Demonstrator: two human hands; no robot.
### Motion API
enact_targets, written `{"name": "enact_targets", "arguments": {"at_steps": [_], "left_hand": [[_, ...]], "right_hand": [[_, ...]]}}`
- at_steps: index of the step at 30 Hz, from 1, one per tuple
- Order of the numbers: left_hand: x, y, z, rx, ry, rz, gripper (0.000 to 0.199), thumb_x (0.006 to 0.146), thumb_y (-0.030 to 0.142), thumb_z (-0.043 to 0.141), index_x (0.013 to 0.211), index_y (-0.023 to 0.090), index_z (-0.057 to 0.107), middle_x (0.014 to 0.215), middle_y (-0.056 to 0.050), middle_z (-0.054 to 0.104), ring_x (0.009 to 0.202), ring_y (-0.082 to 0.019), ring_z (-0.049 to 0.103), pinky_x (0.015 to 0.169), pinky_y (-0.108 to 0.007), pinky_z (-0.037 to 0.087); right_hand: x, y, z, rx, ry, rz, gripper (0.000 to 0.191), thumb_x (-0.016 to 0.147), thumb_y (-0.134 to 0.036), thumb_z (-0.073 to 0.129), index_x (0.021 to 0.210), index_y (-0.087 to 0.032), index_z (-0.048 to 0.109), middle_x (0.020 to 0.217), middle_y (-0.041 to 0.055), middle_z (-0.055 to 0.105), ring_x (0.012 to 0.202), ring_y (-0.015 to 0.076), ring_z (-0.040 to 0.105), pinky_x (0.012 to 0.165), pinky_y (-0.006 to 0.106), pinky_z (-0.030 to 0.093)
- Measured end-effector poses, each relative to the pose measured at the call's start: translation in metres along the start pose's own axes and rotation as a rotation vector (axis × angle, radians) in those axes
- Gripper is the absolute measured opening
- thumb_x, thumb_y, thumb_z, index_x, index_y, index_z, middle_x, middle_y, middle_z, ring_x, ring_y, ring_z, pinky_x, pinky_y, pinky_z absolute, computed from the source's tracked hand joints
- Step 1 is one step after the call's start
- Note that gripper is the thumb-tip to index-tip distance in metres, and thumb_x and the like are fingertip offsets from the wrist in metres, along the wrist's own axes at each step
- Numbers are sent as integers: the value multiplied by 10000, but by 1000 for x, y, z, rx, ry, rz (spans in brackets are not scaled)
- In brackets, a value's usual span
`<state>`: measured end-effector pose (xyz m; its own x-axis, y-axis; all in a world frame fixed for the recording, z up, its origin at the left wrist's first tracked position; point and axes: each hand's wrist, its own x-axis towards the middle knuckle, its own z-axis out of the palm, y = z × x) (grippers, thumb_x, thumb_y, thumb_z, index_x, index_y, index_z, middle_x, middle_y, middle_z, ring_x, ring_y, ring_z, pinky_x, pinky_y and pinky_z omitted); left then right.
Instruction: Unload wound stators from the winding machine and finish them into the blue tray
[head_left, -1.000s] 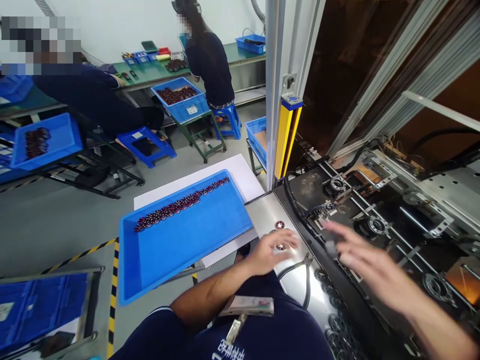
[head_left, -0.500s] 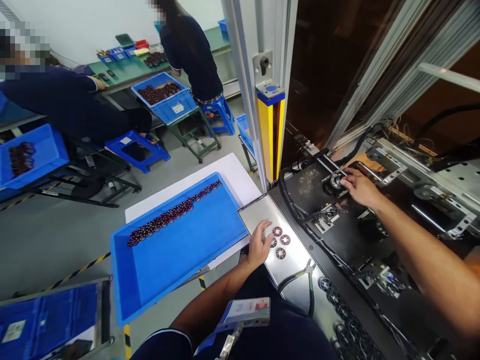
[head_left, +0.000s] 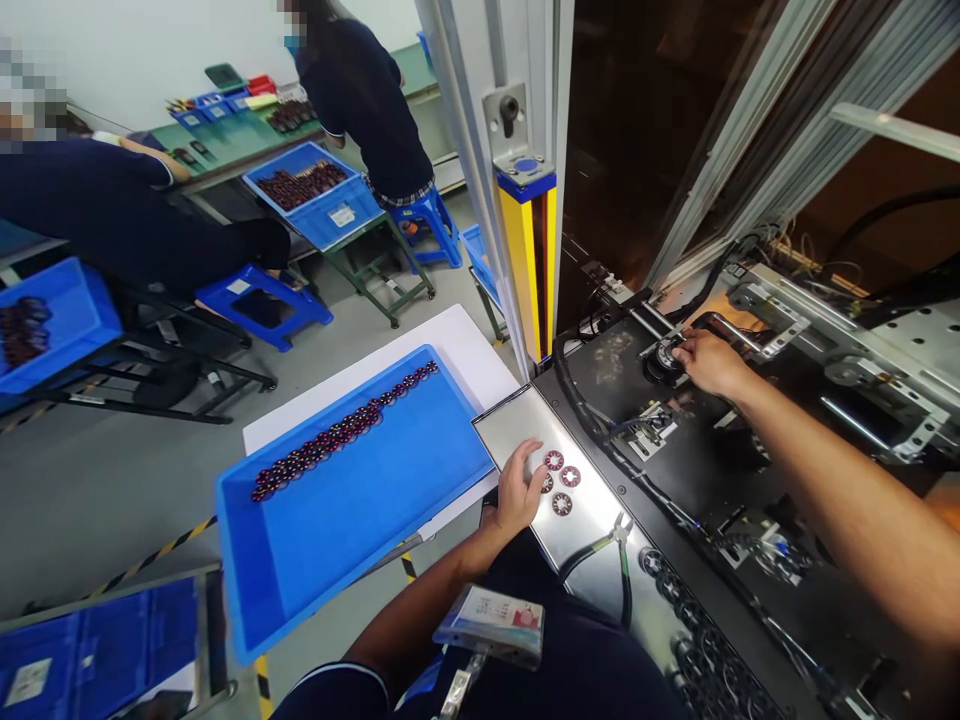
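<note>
My left hand [head_left: 519, 487] rests on the metal plate [head_left: 510, 425] with its fingers apart, beside several small dark-red rings [head_left: 570, 477]. One of these rings is partly covered by its fingertips. On the right, my right hand [head_left: 701, 360] has its fingers pressed together at a round part [head_left: 666, 354] in the machine's fixture; whether it grips that part is hard to see. Wire cutters [head_left: 621, 540] with dark handles lie on the plate near my body. Rows of similar red rings [head_left: 322, 450] lie in a large blue tray [head_left: 345, 530].
A yellow and blue post [head_left: 525, 260] rises behind the plate. Black cables [head_left: 600, 430] run along the machine's edge. Dark round parts [head_left: 697, 620] are piled at the lower right. Two people sit at a green bench [head_left: 217, 150] with blue bins.
The view has shifted slightly. My right hand has moved a little at the round part, its fingers now closer together. My left hand stays by the rings.
</note>
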<state>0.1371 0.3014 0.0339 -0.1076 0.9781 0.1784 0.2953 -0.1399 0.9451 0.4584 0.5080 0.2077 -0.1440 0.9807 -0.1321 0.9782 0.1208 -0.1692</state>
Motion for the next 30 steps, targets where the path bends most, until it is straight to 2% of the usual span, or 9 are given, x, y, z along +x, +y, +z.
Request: {"name": "enact_targets", "arguments": {"at_steps": [6,15,20,23,26,28,30], "left_hand": [[0,1,-1,4,2,12,435,970,444,516,1312,175,535,1292,-152,693,1263,-255,631,1119,-470,467],[0,2,-2,22,-15,18,408,982,397,505,1325,176,519,1301,-157,683,1242,-247,640,1092,-463,489],[1,2,0,45,-15,28,376,980,381,508,1298,182,536,1303,-152,682,1260,-250,631,1096,-463,489],[5,6,0,61,-12,45,357,978,358,515,1288,184,543,1276,-147,698,1237,-250,650,1068,-458,510],[5,14,-13,76,3,70,354,988,342,506,1304,185,533,1260,-141,708,1183,-238,680,1003,-427,550],[-1,22,-32,91,25,93,350,1000,335,492,1314,186,531,1275,-145,699,1181,-237,678,989,-421,553],[-12,32,-53,112,38,129,340,1008,318,480,1317,189,539,1285,-148,690,1190,-242,669,1002,-432,541]], "right_hand": [[0,-5,-1,-35,-32,62,295,981,-383,630,1164,-153,655,1325,111,610,1220,246,588,1054,491,495],[8,-3,15,-63,-34,151,271,986,-385,626,1121,-152,657,1175,88,660,1040,197,651,923,408,567],[12,3,25,-86,24,135,270,985,-395,627,1096,-151,658,1103,69,673,955,176,663,856,375,584],[8,4,24,-113,105,66,271,981,-396,634,1097,-153,660,1113,71,672,971,182,662,869,382,581],[-9,6,17,-154,206,-42,266,990,-382,616,1131,-161,659,1221,91,653,1117,218,634,987,451,541],[-25,10,12,-185,248,-137,287,985,-351,616,1191,-153,649,1339,120,610,1276,264,560,1076,510,477],[-40,13,9,-213,237,-237,327,969,-292,616,1262,-146,628,1434,138,560,1395,303,464,1115,549,432]]}}
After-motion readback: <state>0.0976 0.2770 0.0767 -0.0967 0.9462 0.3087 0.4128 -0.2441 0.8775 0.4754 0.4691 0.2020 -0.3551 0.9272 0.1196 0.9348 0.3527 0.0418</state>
